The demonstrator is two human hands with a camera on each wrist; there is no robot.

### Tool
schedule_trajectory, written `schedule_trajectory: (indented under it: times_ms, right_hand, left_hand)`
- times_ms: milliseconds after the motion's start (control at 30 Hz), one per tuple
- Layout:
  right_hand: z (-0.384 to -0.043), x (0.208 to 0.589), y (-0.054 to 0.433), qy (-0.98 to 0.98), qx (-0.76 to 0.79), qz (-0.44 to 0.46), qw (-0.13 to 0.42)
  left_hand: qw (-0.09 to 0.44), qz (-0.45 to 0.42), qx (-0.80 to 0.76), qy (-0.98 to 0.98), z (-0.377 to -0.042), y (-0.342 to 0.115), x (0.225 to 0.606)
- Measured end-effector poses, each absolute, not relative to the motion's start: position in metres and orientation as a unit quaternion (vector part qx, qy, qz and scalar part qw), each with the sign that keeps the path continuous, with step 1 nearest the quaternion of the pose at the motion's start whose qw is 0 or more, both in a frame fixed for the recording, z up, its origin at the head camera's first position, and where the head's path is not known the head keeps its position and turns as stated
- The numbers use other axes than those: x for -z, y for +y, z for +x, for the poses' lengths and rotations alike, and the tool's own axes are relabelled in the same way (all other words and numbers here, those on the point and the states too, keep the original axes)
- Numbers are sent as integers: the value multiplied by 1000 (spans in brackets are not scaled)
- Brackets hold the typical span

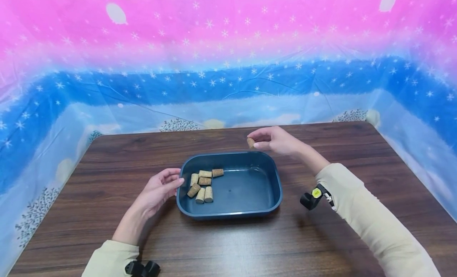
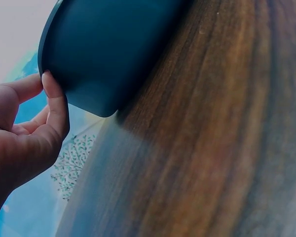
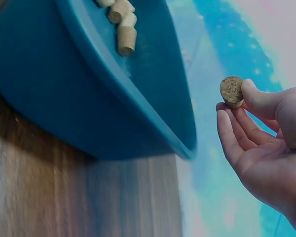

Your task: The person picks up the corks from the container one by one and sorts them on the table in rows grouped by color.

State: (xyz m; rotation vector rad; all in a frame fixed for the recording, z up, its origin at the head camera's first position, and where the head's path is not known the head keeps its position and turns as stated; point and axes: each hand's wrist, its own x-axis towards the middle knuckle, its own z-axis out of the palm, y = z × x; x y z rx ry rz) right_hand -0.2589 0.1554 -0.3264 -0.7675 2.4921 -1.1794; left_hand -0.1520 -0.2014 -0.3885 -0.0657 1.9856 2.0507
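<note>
A dark blue plastic tub (image 1: 242, 197) stands on the table, with several corks (image 1: 205, 181) gathered in its left part. My left hand (image 1: 160, 191) pinches the tub's left rim between thumb and fingers; the left wrist view shows the fingertips (image 2: 48, 84) at that rim. Over the tub's back right edge, my right hand (image 1: 276, 141) holds a single cork (image 1: 250, 143) between thumb and fingertips. In the right wrist view this cork (image 3: 232, 90) shows its round, speckled end, apart from the tub wall.
The brown wood-grain table (image 1: 125, 166) reaches back to a pink and blue snowflake cloth (image 1: 228, 86) hung around it. Black wrist cameras sit on both sleeves; the right one (image 1: 311, 199) hangs beside the tub's right side.
</note>
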Motion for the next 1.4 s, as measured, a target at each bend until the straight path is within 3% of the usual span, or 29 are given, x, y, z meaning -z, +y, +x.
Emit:
schedule_trajectory:
  times_ms: [767,1400]
  right_hand:
    - [-285,368,212,873,449,-153,118]
    - [-283,405,233,850,497,-97,143]
  left_hand:
    - [144,-26,-708,691,-151,-204,389]
    - [145,-25,-714,684,-153,-203,391]
